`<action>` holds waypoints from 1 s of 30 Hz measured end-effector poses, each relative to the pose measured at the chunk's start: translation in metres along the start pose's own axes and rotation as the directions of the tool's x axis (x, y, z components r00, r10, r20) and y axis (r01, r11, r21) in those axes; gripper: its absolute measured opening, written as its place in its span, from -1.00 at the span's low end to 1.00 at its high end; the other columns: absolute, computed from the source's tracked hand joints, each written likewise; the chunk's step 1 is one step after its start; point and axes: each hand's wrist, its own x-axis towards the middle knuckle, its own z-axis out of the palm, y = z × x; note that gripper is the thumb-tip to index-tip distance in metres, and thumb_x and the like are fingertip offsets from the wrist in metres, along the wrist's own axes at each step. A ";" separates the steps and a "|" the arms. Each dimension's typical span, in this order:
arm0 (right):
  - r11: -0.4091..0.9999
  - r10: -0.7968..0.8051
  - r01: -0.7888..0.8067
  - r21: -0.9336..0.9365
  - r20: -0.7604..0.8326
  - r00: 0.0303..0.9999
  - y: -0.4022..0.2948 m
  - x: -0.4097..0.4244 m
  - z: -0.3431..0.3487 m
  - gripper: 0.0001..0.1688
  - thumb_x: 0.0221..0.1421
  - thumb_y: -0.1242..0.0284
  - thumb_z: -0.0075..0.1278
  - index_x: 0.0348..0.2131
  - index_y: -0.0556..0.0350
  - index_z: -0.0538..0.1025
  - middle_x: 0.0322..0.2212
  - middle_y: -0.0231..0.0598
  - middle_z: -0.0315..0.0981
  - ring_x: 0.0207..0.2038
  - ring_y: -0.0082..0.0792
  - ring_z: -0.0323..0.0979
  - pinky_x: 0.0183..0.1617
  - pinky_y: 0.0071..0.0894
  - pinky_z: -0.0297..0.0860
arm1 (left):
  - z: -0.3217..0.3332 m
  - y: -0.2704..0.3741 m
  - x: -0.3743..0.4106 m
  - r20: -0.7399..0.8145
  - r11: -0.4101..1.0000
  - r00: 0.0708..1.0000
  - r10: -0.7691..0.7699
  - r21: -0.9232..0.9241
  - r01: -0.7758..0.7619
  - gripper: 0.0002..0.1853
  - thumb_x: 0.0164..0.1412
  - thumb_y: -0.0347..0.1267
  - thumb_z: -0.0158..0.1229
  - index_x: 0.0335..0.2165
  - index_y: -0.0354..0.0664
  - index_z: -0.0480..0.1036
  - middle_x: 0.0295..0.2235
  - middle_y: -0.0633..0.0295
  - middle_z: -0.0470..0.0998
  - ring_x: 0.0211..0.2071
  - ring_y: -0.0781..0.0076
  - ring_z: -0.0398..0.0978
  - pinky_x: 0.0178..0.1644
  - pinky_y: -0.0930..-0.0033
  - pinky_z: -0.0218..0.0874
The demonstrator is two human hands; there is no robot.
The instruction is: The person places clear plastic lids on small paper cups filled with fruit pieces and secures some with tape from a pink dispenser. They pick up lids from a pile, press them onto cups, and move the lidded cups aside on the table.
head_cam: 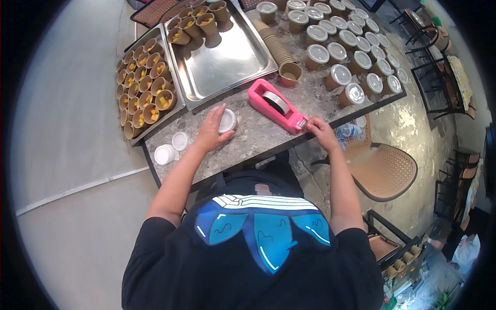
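My left hand curves around a lidded paper cup on the grey stone-patterned table. At the cutter end of a pink tape dispenser, my right hand has its thumb and fingertips pinched together; the tape between them is too small to make out. Left of my left hand lie a stack of white lids and a loose lid. Behind the dispenser, a long row of nested empty paper cups lies on its side.
A metal tray full of open cups with yellow fruit stands at the left. Beside it, another metal tray holds several filled cups at its far end. Many lidded cups cover the right side. A woven-seat chair stands beyond the table's right front edge.
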 end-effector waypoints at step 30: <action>0.976 0.005 0.034 -0.216 0.177 0.984 -0.152 0.013 0.081 -0.82 0.04 0.40 0.00 -0.41 0.18 0.43 -0.53 -0.07 0.44 -0.43 -0.14 0.44 -0.33 -0.21 0.32 | 0.002 -0.005 0.001 -0.078 0.979 0.995 -0.066 -0.196 0.049 -0.09 -0.23 -0.27 0.35 0.14 -0.17 0.15 0.01 -0.07 0.29 0.06 -0.10 0.24 0.16 0.11 0.10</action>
